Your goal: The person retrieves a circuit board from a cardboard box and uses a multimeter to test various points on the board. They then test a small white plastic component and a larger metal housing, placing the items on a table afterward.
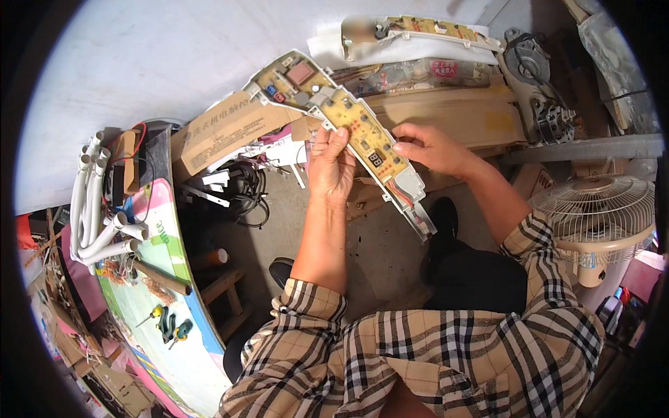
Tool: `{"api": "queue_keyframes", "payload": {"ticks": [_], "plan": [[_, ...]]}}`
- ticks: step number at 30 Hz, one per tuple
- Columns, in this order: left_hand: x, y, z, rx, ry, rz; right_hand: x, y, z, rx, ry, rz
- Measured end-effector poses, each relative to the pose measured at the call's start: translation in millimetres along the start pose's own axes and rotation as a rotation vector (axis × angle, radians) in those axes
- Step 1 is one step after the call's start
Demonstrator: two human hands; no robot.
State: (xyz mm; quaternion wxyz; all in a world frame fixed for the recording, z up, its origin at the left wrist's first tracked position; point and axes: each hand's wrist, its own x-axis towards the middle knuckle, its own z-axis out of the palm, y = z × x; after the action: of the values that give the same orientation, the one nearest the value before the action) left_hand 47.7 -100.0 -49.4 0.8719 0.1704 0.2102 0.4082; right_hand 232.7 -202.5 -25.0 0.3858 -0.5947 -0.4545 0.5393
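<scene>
The control circuit board (355, 122), seated in a long pale plastic tray (412, 182), is held up in the air to the right of the printed cardboard box (223, 132), its wider end close to the box's right end and its narrow end slanting away toward the wearer; the left hand (333, 164) has it pinched along its near edge, thumb closed over the rim and fingers mostly hidden; the right hand (432, 148), farther right of the box, is loosely curled with thumb and forefinger at the opposite edge, though I cannot tell whether it grips or merely touches.

It looks light for its length, perhaps heavier at the wide end, where a red-brown block component (301, 72) sits; the tray is likely stiff but thin and a little slick, the board brittle if twisted; the two-digit display (375, 160) and the wires (398, 194) near the narrow end seem the parts easiest to damage; the best hold would be by the tray's long side rims, one hand on each, with fingertips off the components and wiring.

A similar circuit board (446, 29) lies beyond and to the right of the box.
</scene>
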Motion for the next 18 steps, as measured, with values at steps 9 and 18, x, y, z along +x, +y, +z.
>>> {"api": "queue_keyframes", "payload": {"ticks": [9, 18], "plan": [[0, 2, 0, -0.068, 0.057, 0.079, 2, -1, 7, 0.063, -0.057, -0.034], [2, 7, -9, -0.072, 0.003, 0.074, 1, -7, 6, 0.116, -0.002, -0.037]]}}
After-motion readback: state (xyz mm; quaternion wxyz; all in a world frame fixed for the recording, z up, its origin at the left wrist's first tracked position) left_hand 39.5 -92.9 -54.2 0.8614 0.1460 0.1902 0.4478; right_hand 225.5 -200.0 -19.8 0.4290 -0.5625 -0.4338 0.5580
